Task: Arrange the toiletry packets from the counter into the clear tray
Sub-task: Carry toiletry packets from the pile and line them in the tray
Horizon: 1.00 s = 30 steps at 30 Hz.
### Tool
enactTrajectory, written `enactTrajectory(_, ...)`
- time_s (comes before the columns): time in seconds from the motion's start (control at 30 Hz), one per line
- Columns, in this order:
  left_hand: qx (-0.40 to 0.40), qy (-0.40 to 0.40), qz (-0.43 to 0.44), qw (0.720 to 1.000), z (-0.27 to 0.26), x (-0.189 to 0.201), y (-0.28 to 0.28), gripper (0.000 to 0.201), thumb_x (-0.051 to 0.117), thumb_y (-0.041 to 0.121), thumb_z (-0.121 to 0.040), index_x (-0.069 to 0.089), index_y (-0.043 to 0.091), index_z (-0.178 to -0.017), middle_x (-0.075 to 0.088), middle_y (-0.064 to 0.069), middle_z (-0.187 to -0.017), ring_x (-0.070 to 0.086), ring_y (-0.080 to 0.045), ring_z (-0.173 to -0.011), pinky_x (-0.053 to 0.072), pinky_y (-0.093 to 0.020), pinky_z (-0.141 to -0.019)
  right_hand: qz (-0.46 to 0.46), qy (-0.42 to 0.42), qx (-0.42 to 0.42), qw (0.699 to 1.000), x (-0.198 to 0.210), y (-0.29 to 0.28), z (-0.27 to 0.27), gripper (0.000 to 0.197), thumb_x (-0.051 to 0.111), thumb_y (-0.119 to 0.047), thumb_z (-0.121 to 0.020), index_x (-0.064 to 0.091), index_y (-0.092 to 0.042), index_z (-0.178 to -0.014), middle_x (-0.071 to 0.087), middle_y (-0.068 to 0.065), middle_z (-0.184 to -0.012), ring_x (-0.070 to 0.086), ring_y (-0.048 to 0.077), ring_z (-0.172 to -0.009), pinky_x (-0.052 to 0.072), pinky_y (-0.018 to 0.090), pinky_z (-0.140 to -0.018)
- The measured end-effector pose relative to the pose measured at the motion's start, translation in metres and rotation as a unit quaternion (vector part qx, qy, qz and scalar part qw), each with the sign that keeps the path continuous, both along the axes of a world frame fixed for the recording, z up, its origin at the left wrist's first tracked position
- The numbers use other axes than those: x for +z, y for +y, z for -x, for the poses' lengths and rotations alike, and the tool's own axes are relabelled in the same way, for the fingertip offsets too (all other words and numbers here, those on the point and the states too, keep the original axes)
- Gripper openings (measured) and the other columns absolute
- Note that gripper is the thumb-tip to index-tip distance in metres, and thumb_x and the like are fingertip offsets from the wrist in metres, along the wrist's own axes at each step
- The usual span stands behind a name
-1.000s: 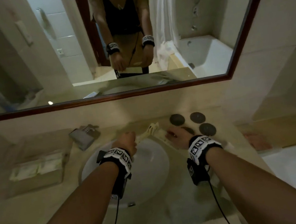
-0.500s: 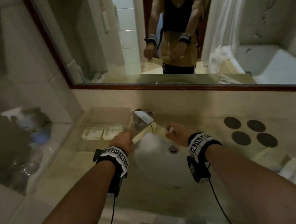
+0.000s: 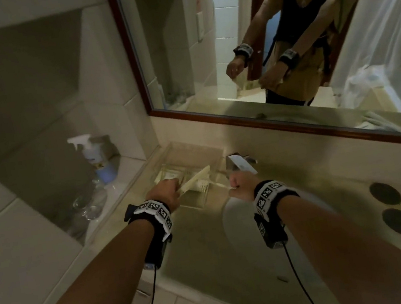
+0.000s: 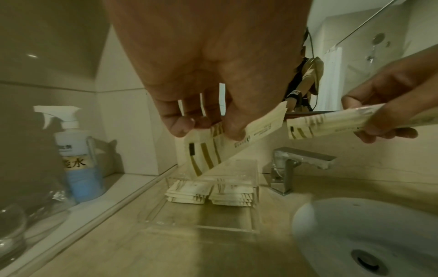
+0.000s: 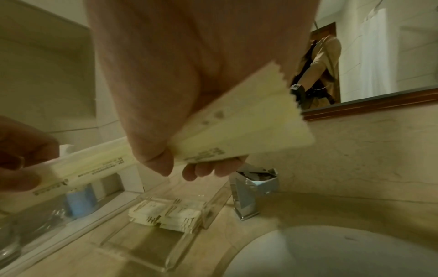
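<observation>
My left hand (image 3: 167,190) (image 4: 208,129) pinches one long cream toiletry packet (image 4: 239,142) with brown stripes by its lower end, tilted above the clear tray (image 3: 197,200) (image 4: 201,227). My right hand (image 3: 235,185) (image 5: 184,165) grips another long cream packet (image 4: 331,121) (image 5: 237,131) just to the right, its free end close to the left packet. Two stacks of smaller packets (image 4: 208,192) (image 5: 166,213) lie side by side in the tray's far half. The near half shows bare.
A chrome faucet (image 3: 240,164) (image 4: 298,161) stands right of the tray, with the white basin (image 4: 367,234) below it. A spray bottle (image 3: 93,154) and glasses (image 3: 85,205) sit on the left ledge. Dark round coasters (image 3: 398,213) lie far right. The mirror (image 3: 284,61) rises behind.
Both hands have carried their packets left, from over the basin to above the clear tray. The head view has swung left with them.
</observation>
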State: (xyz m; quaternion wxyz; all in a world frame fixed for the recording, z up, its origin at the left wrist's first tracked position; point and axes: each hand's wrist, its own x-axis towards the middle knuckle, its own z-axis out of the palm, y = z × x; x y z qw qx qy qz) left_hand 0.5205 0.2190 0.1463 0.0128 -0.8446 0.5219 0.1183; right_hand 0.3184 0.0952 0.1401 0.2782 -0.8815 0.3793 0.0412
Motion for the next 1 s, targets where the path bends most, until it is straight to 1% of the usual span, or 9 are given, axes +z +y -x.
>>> enactTrajectory(0.17,0.036,0.001,0.006,0.999,-0.031,0.002,-0.013,0.009,0.053,0.020,-0.089,0.046,0.016,-0.086,0.061,-0.012,-0.104,0.059,-0.033,-0.095,0.050,-0.041,-0.079,-0.005,0.011,0.016,1.000,-0.010,-0.024,-0.030,0.028,0.063,-0.012,-0.076,0.039,-0.024,-0.069,0.048,-0.001,-0.079,0.049,0.020,-0.073,0.038,0.027,-0.067)
enactTrajectory(0.23,0.044,0.002,0.008,0.999,-0.039,0.004,-0.021,0.006,0.052,0.020,-0.089,0.048,0.014,-0.089,0.060,-0.012,-0.104,0.059,-0.033,-0.094,0.050,-0.041,-0.079,0.001,-0.001,0.022,1.000,-0.017,-0.037,-0.040,0.027,0.066,-0.008,-0.075,0.044,-0.023,-0.070,0.053,-0.001,-0.085,0.053,0.019,-0.080,0.040,0.025,-0.069)
enactTrajectory(0.4,0.063,0.012,0.001,0.998,-0.051,0.003,-0.038,0.006,0.051,0.018,-0.090,0.047,0.015,-0.088,0.059,-0.012,-0.104,0.059,-0.033,-0.095,0.050,-0.041,-0.078,-0.027,-0.009,0.030,0.999,-0.029,-0.059,-0.060,0.029,0.071,-0.008,-0.073,0.048,-0.024,-0.083,0.051,0.000,-0.102,0.055,0.022,-0.090,0.048,0.027,-0.074)
enactTrajectory(0.5,0.073,0.005,-0.010,0.997,-0.058,0.000,-0.040,0.004,0.051,0.016,-0.089,0.051,0.013,-0.093,0.059,-0.011,-0.104,0.060,-0.033,-0.095,0.051,-0.040,-0.079,-0.040,-0.017,0.038,0.998,-0.038,-0.062,-0.076,0.029,0.066,-0.004,-0.076,0.048,-0.023,-0.088,0.047,-0.002,-0.098,0.049,0.019,-0.088,0.043,0.025,-0.073)
enactTrajectory(0.6,0.080,0.000,-0.017,0.997,-0.067,-0.006,-0.041,0.006,0.051,0.013,-0.088,0.046,0.016,-0.086,0.059,-0.011,-0.103,0.059,-0.031,-0.091,0.050,-0.039,-0.078,-0.058,-0.024,0.042,0.997,-0.051,-0.065,-0.094,0.023,0.056,0.006,-0.080,0.053,-0.017,-0.084,0.050,0.003,-0.093,0.049,0.020,-0.088,0.046,0.033,-0.078)
enactTrajectory(0.67,0.087,0.002,-0.021,0.996,-0.073,-0.010,-0.041,0.007,0.051,0.014,-0.088,0.046,0.017,-0.084,0.059,-0.011,-0.101,0.056,-0.030,-0.086,0.049,-0.038,-0.076,-0.023,0.005,0.058,0.998,-0.059,-0.066,-0.102,0.016,0.051,0.000,-0.086,0.055,-0.012,-0.077,0.047,0.004,-0.083,0.045,0.020,-0.079,0.041,0.031,-0.073)
enactTrajectory(0.73,0.089,0.006,-0.021,0.996,-0.079,-0.013,-0.042,0.007,0.051,0.013,-0.088,0.046,0.017,-0.084,0.058,-0.010,-0.100,0.057,-0.030,-0.087,0.049,-0.038,-0.077,0.011,0.033,0.082,0.996,-0.068,-0.068,-0.109,0.017,0.054,-0.008,-0.088,0.049,-0.015,-0.074,0.044,0.002,-0.079,0.042,0.020,-0.073,0.036,0.028,-0.072)
enactTrajectory(0.83,0.093,0.009,-0.024,0.995,-0.094,-0.020,-0.044,0.013,0.052,0.013,-0.087,0.042,0.019,-0.081,0.054,-0.007,-0.092,0.054,-0.028,-0.083,0.048,-0.038,-0.076,-0.048,0.007,0.064,0.997,-0.081,-0.065,-0.127,0.024,0.063,-0.007,-0.084,0.043,-0.019,-0.090,0.047,0.001,-0.096,0.046,0.022,-0.085,0.042,0.034,-0.078)
enactTrajectory(1.0,0.075,0.020,-0.021,0.997,-0.130,-0.037,-0.047,0.017,0.049,0.013,-0.086,0.038,0.021,-0.077,0.052,-0.006,-0.088,0.059,-0.031,-0.088,0.046,-0.037,-0.072,-0.021,0.031,0.073,0.997,-0.099,-0.049,-0.157,0.025,0.061,-0.008,-0.084,0.041,-0.018,-0.096,0.052,0.010,-0.112,0.053,0.031,-0.098,0.045,0.041,-0.082)
